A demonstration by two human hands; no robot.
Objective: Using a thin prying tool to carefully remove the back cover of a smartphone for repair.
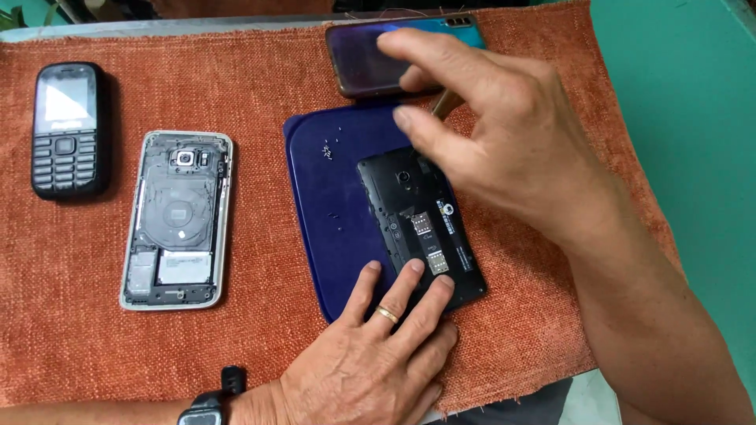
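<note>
An orange woven cloth (pixel 71 315) covers my green table (pixel 693 118), giving a soft bed under everything I have laid out. On its middle lies a dark blue tray (pixel 323 228), and I judge it sits there to catch small parts: a scatter of tiny screws (pixel 327 149) rests near its upper edge, kept from rolling off.

My right hand (pixel 504 134) hovers over the top of the opened black phone (pixel 417 228), thumb and forefinger drawn close in a pinch around a slim tool (pixel 446 102), most of which my hand hides; I cannot tell what its tip touches. My left hand (pixel 378 354), a gold ring on one finger and a black watch (pixel 209 405) at the wrist, is spread flat, three fingertips pressing the phone's lower end so that it does not slide.

That phone lies back-up and backless on the tray's right half, tilted, its lower corner overhanging onto the cloth, card slots and camera exposed.

Left of the tray, well apart, a silver-framed phone (pixel 178 220) lies with its back off, coil and boards showing. Farther left sits a black keypad phone (pixel 68 130), face up. At the cloth's top edge, partly behind my right hand, rests a smartphone with a teal back (pixel 362 55).
</note>
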